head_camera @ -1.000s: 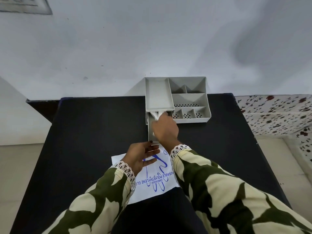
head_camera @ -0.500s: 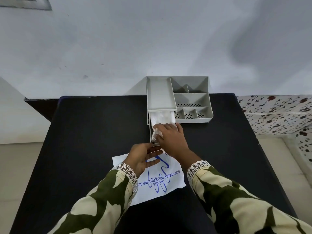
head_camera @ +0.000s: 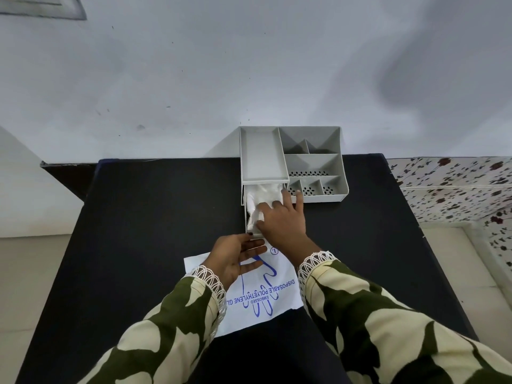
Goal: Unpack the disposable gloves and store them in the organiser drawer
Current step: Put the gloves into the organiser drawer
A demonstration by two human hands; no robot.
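A grey organiser (head_camera: 263,156) stands at the far edge of the black table, with its drawer (head_camera: 245,209) pulled out toward me. Crumpled clear disposable gloves (head_camera: 256,199) lie inside the drawer. My right hand (head_camera: 282,221) rests flat on top of the gloves, fingers spread. My left hand (head_camera: 234,254) sits at the drawer's front end, fingertips touching it, fingers apart. The white glove packet (head_camera: 266,297) with blue print lies flat on the table under my wrists.
The black table (head_camera: 144,231) ends at a pale wall behind the organiser. Organiser compartments (head_camera: 313,162) to the right have perforated bottoms. A floral-patterned surface (head_camera: 454,184) lies off the table's right side.
My right hand drew back from deep in the drawer toward me, then flattened on the gloves, which now fill the drawer. My left hand stayed at the drawer front.
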